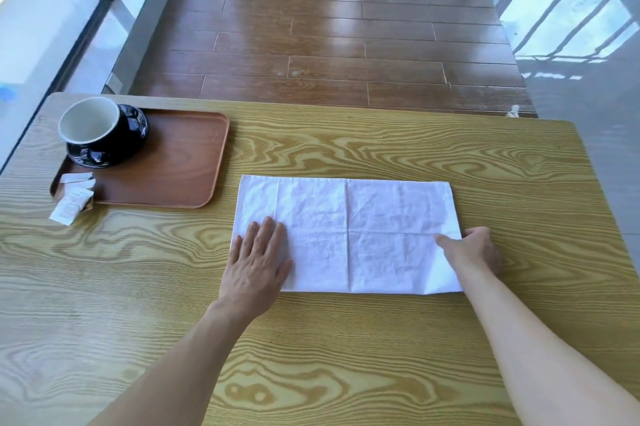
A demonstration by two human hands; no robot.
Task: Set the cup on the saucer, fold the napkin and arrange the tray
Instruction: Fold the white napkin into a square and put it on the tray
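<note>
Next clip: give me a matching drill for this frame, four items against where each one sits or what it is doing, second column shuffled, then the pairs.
Items:
1. cup
2. napkin
3. left hand
4. sachets

Places or states:
A. palm flat on the cloth's left end
B. on the black saucer, far-left corner of the tray
C. spread as a creased rectangle on the table, right of the tray
D. at the tray's near-left corner, one hanging over its edge

Pairs: 1-B, 2-C, 3-A, 4-D. The right hand pinches the cloth's right edge.

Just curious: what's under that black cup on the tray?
A glossy black saucer sits under the white-lined black cup, on the brown wooden tray. The saucer's centre is hidden.
</note>
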